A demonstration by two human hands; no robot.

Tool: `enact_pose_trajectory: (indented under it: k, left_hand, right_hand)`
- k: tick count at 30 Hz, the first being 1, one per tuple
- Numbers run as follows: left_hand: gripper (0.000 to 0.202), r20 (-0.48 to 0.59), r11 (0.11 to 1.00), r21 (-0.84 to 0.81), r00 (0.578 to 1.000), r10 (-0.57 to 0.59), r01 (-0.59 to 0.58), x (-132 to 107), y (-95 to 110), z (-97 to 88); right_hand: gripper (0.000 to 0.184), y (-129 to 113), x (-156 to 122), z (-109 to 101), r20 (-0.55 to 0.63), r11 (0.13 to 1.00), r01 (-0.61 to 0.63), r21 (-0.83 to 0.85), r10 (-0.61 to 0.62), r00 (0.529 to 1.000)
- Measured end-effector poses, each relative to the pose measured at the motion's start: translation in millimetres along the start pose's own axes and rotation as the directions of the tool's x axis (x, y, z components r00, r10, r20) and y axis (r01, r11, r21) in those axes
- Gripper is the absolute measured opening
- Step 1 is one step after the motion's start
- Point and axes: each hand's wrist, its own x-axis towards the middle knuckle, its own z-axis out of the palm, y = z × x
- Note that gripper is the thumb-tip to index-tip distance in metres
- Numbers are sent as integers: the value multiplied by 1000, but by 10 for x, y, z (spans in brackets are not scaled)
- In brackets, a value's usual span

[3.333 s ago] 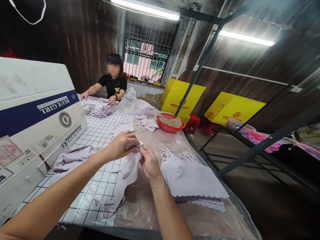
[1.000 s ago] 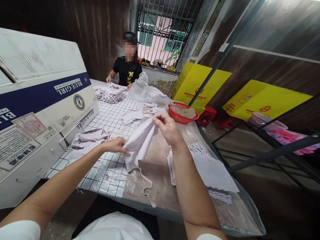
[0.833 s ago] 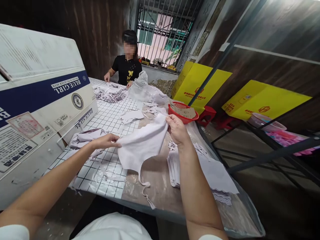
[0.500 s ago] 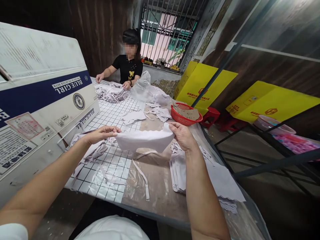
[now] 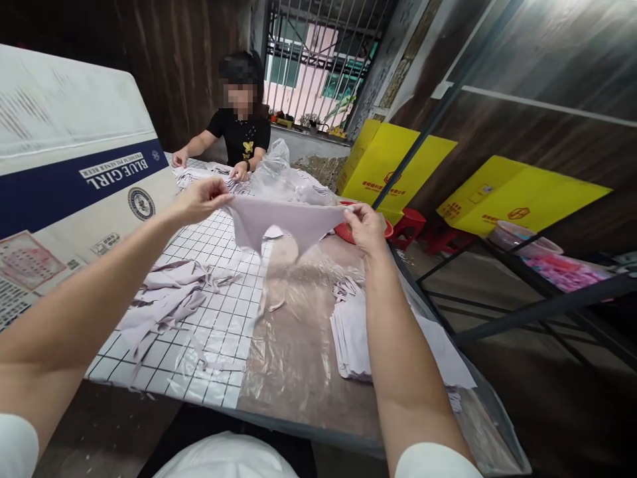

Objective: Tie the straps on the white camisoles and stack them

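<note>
A pale lilac piece of cut fabric [image 5: 288, 216] is stretched level above the table, its lower edge curving up in the middle. My left hand [image 5: 203, 200] pinches its left end, and my right hand [image 5: 367, 228] grips the right end between thumb and fingers. Below, a short bit of pale strap [image 5: 277, 306] shows on the brown tabletop. A stack of lilac fabric pieces [image 5: 349, 332] lies near my right forearm, which partly covers it. Under my left forearm, loose strappy fabric pieces [image 5: 172, 295] are heaped on the grid-patterned cover.
A large beer carton [image 5: 94, 172] stands at the left. Across the table [image 5: 298, 372], a co-worker [image 5: 241, 136] handles more fabric beside a clear plastic bag [image 5: 279, 169]. A red basket [image 5: 348, 231] sits behind my right hand. Yellow boxes [image 5: 398, 166] and a dark metal frame [image 5: 547, 312] are to the right.
Both hands have raised the fabric piece away from me and pulled it taut, its curved edge now hanging below. The long strap seen on the table before has mostly gone from there.
</note>
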Motion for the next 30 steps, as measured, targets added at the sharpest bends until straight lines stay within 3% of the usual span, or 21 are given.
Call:
enact_pose_trajectory:
  k: [3, 5, 7, 8, 10, 11, 13, 16, 19, 21, 25, 28, 30]
  left_hand:
    - [25, -21, 965, 208, 985, 170, -162, -93, 159, -73]
    - [25, 66, 939, 272, 978, 197, -208, -369, 111, -38]
    - [23, 208, 942, 292, 972, 106, -165, -780, -52, 42]
    - [22, 293, 951, 289, 956, 25, -113, -1013, -157, 91]
    - [21, 461, 956, 294, 873, -157, 17, -1472, -372, 193]
    - [23, 492, 946, 313, 838, -235, 81, -1672, -468, 247]
    - [28, 430, 903, 376, 824, -369, 208, -1969, -619, 368]
    - [29, 157, 777, 507, 847, -508, 372, -2145, -738, 605]
    - [28, -100, 597, 641, 823, -559, 483, -2154, -787, 872]
    - [29, -230, 490, 703, 817, -529, 516, -2176, -824, 1008]
    - [34, -299, 434, 761, 854, -425, 482, -2314, -947, 1086]
    - [40, -301, 452, 775, 886, -352, 442, -2413, -999, 1050]
    - [42, -323, 487, 766, 906, -272, 419, -2460, -977, 1051]
  right_hand:
    - [13, -116, -171, -193, -55, 999, 37, -31, -39, 998]
    - [13, -151, -485, -286, 11, 996, 36, -82, -36, 999]
    - [13, -158, -911, -337, 196, 983, 18, -184, 18, 980]
    - [13, -157, -1144, -344, 324, 967, 14, -253, 71, 943]
    - [16, -150, -1602, -313, 495, 942, -21, -335, 195, 846]
    - [18, -142, -1811, -273, 519, 934, -48, -355, 240, 821]
    - [22, -94, -2159, -146, 511, 925, -106, -365, 294, 808]
    - [28, 96, -2475, 130, 386, 898, -198, -394, 357, 851]
    - [33, 382, -2585, 425, 148, 798, -270, -538, 405, 902]
    - [32, 553, -2595, 586, 27, 691, -288, -663, 406, 913]
    - [16, 742, -2589, 718, 2, 546, -250, -800, 419, 908]
    - [19, 763, -2627, 679, -21, 480, -293, -827, 495, 869]
    - [23, 737, -2667, 672, -50, 466, -287, -837, 456, 888]
